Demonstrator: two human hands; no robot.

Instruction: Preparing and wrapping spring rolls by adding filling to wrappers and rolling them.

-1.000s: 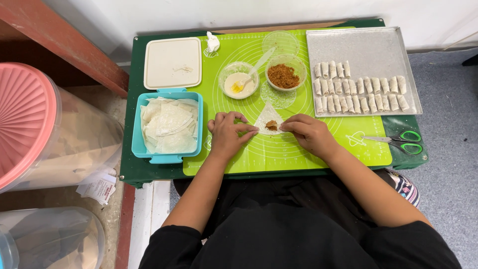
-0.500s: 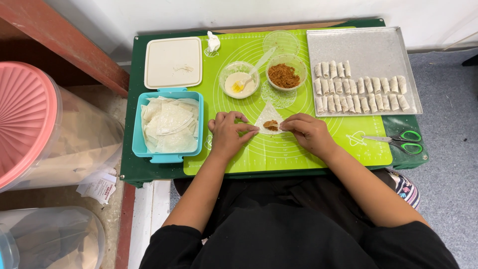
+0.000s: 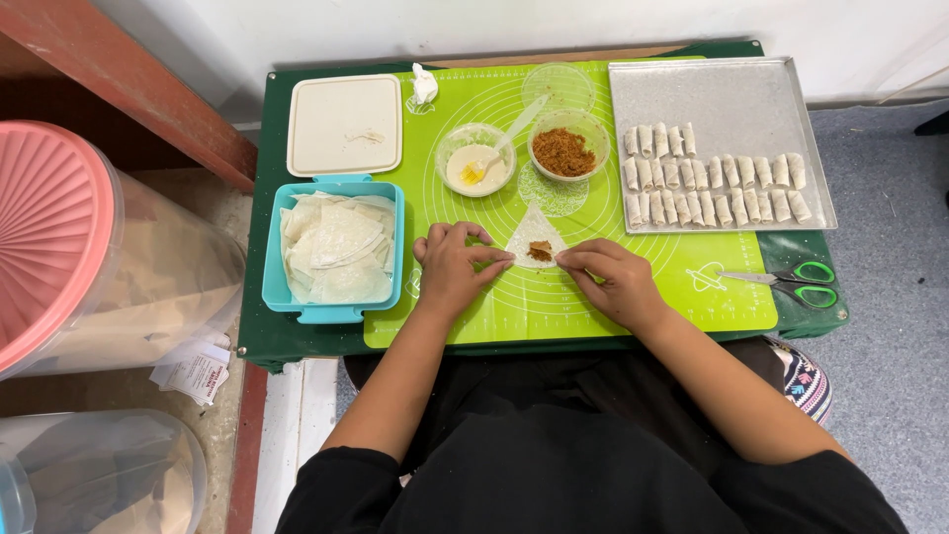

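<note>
**A:** so what's closest to you there?

**B:** Both hands flat-ish on a lime-green silicone mat printed with circle guides. The left hand has its fingers loosely spread, tips pressing the left edge of a thin, pale triangular pastry wrapper. The right hand has its fingertips drawn together, pinching the wrapper's lower right edge. The wrapper lies on the mat between the two hands, with a small dab of crumbly brown filling in its middle.

**A:** and around that?

**B:** Left of the hands, a turquoise plastic tub full of limp, papery wrapper sheets. To the right, green-handled scissors at the mat's edge. Further back, a small clear bowl of creamy paste with a spoon in it, a clear bowl of brown shredded filling, and the tub's cream lid. A dull metal tray holds rows of small finished rolls.

**A:** what's it all on?

**B:** A dark green low table, pushed against a white wall. Grey carpet on the right, and a big clear container with a ribbed pink lid on the left.
</note>
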